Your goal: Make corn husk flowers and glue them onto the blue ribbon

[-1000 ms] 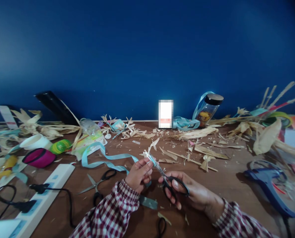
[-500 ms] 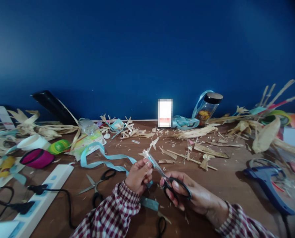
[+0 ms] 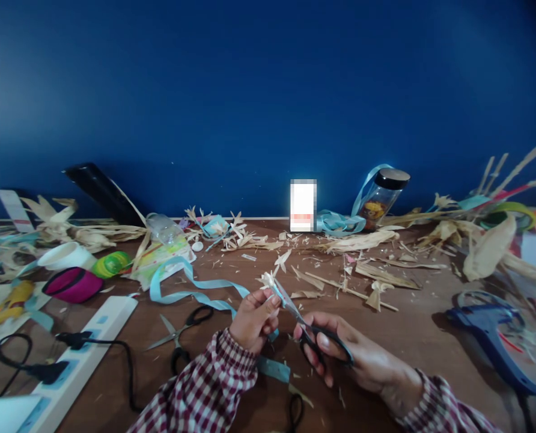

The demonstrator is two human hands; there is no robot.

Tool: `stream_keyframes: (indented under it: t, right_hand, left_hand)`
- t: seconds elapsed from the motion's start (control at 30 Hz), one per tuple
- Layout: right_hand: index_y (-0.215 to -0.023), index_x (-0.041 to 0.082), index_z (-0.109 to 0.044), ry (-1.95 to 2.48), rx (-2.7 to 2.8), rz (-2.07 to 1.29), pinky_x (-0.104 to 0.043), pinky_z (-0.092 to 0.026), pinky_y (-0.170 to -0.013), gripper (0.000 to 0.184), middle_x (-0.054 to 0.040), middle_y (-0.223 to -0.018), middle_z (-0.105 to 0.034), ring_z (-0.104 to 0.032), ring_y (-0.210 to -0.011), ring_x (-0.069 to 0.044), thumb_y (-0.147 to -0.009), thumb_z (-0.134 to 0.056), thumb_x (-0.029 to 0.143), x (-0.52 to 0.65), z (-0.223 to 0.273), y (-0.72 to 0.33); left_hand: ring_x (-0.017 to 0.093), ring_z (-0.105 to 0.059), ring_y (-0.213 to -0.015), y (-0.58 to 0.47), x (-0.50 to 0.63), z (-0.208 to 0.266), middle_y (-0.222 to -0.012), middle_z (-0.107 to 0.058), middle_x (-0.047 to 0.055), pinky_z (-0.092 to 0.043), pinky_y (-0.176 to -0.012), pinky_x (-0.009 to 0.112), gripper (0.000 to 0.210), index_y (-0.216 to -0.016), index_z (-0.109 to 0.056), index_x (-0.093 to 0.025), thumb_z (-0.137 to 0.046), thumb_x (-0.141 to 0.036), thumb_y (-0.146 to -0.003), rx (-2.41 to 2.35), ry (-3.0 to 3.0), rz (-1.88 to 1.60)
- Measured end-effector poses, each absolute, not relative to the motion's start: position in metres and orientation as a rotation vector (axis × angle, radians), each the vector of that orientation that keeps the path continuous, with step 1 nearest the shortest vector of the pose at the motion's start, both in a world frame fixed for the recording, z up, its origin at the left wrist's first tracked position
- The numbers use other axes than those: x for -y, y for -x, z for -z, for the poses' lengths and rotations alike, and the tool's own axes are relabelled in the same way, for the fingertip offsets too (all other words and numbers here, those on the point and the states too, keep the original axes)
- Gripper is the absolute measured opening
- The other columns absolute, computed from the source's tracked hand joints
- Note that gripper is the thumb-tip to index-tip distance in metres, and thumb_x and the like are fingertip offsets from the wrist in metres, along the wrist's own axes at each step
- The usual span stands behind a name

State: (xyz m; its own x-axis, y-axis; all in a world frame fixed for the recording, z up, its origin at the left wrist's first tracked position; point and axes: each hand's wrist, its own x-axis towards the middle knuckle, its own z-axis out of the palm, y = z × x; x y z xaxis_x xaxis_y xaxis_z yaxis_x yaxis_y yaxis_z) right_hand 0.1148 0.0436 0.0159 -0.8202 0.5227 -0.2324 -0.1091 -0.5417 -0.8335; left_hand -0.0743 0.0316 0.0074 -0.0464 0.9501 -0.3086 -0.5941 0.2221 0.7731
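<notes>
My left hand (image 3: 252, 322) is closed, pinching a small pale flower (image 3: 268, 279) that looks made of dried husk. A light blue ribbon (image 3: 166, 296) runs from the table behind this hand, and a bit of blue shows at its fingertips. My right hand (image 3: 362, 352) grips the black handles of a pair of scissors (image 3: 294, 308). Their blades point up-left and lie against the left fingertips, beside the flower's base. Whether the blades touch the ribbon is hard to make out. A cut-looking ribbon end (image 3: 274, 369) lies below the left wrist.
Another pair of scissors (image 3: 176, 334) lies open left of my hands. At far left is a white power strip (image 3: 90, 343) with black plugs; at right, a blue glue gun (image 3: 491, 337). Dried husks (image 3: 385, 273) and scraps litter the table. A lidded jar (image 3: 378, 201) leans against the wall.
The whole view has shifted slightly, so things appear a little further right. Both hands keep their hold, with the scissors blades still at the left fingertips.
</notes>
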Motion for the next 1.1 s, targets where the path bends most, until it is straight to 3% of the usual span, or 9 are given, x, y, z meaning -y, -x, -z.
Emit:
stream_keyframes:
  t: [0.27, 0.47, 0.7, 1.1]
  right_hand:
    - [-0.1, 0.013, -0.059, 0.694, 1.317, -2.327, -0.008, -0.033, -0.033, 0.036, 0.0031, -0.061, -0.051, -0.041, -0.043, -0.002, -0.08, -0.062, 0.043, -0.044, -0.016, -0.119]
    - [-0.103, 0.014, -0.057, 0.695, 1.24, -2.397, -0.012, -0.046, -0.042, 0.039, 0.0007, -0.069, -0.055, -0.049, -0.05, -0.004, -0.079, -0.063, 0.043, -0.04, -0.016, -0.124]
    - [-0.097, 0.013, -0.058, 0.679, 1.227, -2.386, -0.009, -0.04, -0.035, 0.036, 0.0028, -0.061, -0.054, -0.044, -0.041, -0.002, -0.077, -0.065, 0.042, -0.044, -0.021, -0.126]
    - [-0.097, 0.014, -0.06, 0.656, 1.183, -2.474, -0.011, -0.045, -0.04, 0.037, 0.0015, -0.063, -0.054, -0.049, -0.046, -0.003, -0.076, -0.066, 0.044, -0.048, -0.027, -0.134]
  left_hand:
    - [-0.001, -0.023, -0.036, 0.073, -0.032, -0.007, -0.045, -0.037, -0.01, -0.018, -0.033, 0.012, 0.04, -0.075, -0.062, -0.011, -0.083, -0.036, -0.052, -0.988, -0.51, -1.322]
    - [-0.001, -0.024, -0.035, 0.069, -0.029, -0.005, -0.046, -0.04, -0.009, -0.017, -0.033, 0.012, 0.04, -0.066, -0.058, -0.012, -0.083, -0.039, -0.05, -1.006, -0.512, -1.314]
    - [-0.001, -0.025, -0.036, 0.066, -0.028, -0.007, -0.046, -0.038, -0.01, -0.018, -0.033, 0.011, 0.04, -0.073, -0.062, -0.011, -0.082, -0.038, -0.051, -1.011, -0.495, -1.33]
    - [-0.002, -0.022, -0.035, 0.063, -0.027, -0.015, -0.047, -0.038, -0.011, -0.019, -0.031, 0.01, 0.039, -0.063, -0.053, -0.014, -0.084, -0.035, -0.05, -0.986, -0.417, -1.423]
